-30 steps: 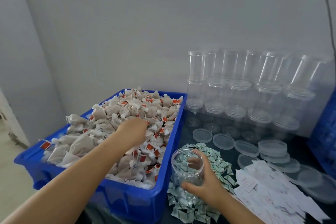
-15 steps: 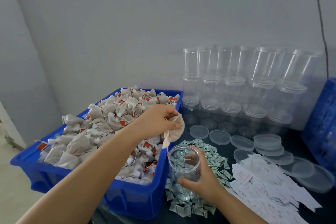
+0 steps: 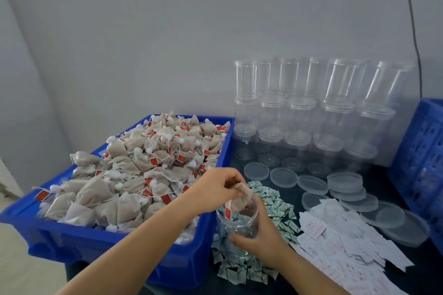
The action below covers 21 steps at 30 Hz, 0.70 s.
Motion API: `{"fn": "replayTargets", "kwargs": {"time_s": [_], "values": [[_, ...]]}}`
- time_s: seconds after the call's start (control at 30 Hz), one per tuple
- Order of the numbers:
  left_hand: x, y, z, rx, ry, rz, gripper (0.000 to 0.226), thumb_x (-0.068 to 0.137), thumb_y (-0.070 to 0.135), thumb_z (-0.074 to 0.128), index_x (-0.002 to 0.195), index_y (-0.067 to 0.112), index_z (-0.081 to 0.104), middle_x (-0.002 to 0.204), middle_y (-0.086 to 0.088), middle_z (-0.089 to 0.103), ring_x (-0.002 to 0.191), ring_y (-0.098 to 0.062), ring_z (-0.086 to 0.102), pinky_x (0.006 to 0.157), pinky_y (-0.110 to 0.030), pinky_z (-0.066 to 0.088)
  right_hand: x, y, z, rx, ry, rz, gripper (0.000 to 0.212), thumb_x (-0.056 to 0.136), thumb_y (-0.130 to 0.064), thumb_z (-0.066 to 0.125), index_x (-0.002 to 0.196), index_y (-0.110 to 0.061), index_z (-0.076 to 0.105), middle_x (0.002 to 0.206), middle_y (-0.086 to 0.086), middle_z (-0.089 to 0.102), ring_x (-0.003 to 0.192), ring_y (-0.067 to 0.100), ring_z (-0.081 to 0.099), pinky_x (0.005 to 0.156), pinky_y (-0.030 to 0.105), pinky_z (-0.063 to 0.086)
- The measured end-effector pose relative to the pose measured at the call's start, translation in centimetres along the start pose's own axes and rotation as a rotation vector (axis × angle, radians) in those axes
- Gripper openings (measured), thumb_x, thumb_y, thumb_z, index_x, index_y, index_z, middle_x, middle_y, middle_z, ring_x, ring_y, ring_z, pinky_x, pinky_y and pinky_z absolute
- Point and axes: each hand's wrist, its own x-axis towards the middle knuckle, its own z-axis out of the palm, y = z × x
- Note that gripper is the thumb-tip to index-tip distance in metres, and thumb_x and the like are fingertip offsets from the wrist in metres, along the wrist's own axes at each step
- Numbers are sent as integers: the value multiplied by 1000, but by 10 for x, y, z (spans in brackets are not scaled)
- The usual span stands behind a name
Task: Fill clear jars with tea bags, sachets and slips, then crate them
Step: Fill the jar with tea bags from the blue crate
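Head view: left hand (image 3: pixel 215 189) pinches a tea bag (image 3: pixel 242 199) at the mouth of the clear jar (image 3: pixel 237 225) — right hand (image 3: pixel 261 237) wraps that jar, upright on the sachets (image 3: pixel 275 206), beside the blue bin (image 3: pixel 134 246).

Two bare forearms and hands, nothing worn

The left arm (image 3: pixel 134 244) enters from the lower left edge and the right arm (image 3: pixel 309 273) from the bottom edge; both are uncovered from the frame edge to the fingertips, with no sleeve or cuff in view. The left hand (image 3: pixel 215 189) and right hand (image 3: pixel 261 237) carry no glove, ring, watch or band on the parts that show. Fingernails are too small and blurred to describe.
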Motion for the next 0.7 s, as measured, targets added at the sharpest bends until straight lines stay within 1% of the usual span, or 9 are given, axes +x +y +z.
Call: {"fn": "replayTargets", "kwargs": {"time_s": [0.07,0.13,0.2,0.27,0.37,0.43,0.5,0.6,0.7], "values": [[-1,0,1,103,-35,20,11,88,19,63,96,27,64,91,12,66,84,-4,61,77,-17,49,0,0,0,9,5,9,94,63,-33,89,139,-43,33,118,-25,61,121,11,61,99,38,54],[-1,1,1,255,-65,58,14,90,15,60,100,24,65,93,9,65,83,-5,59,74,-15,47,0,0,0,11,12,12,95,63,-32,88,139,-44,32,122,-18,62,120,12,61,100,37,54],[-2,2,0,386,-104,84,16,90,11,55,99,21,64,91,6,64,82,-11,58,75,-23,49,0,1,1,-2,16,11,98,64,-35,88,142,-45,29,127,-12,59,120,9,60,100,35,54],[-2,4,-1,458,-153,88,16,89,8,51,96,18,62,85,5,61,80,-14,57,74,-29,50,1,3,2,-7,23,14,102,65,-35,89,145,-43,26,129,-10,59,121,9,61,102,39,53],[-3,8,-1,543,-217,100,21,88,5,50,99,18,62,86,4,60,82,-15,56,74,-33,49,2,5,2,-15,19,-11,96,68,-28,88,141,-50,28,124,-18,62,118,14,64,100,41,54],[-2,13,1,640,-251,126,27,88,4,49,106,19,62,92,1,61,83,-16,54,73,-34,48,2,4,2,-23,14,-27,92,69,-27,87,135,-58,31,124,-21,62,118,14,65,98,37,55],[3,20,4,715,-320,143,33,87,2,46,109,19,63,90,-2,59,78,-18,50,65,-32,43,2,3,2,-25,16,-28,90,68,-28,86,130,-65,31,125,-24,61,117,12,65,94,31,56],[13,27,12,834,-451,141,26,89,7,49,107,14,66,81,-2,54,73,-20,49,58,-29,37,1,1,3,-42,30,-19,92,65,-33,86,122,-76,28,121,-33,58,116,0,62,87,15,53],[22,28,21,945,-527,98,22,93,11,53,111,10,65,79,1,49,75,-20,50,62,-30,40,0,1,2,-52,39,-15,93,64,-35,87,117,-80,26,117,-38,56,114,-10,57,83,6,48]]}}
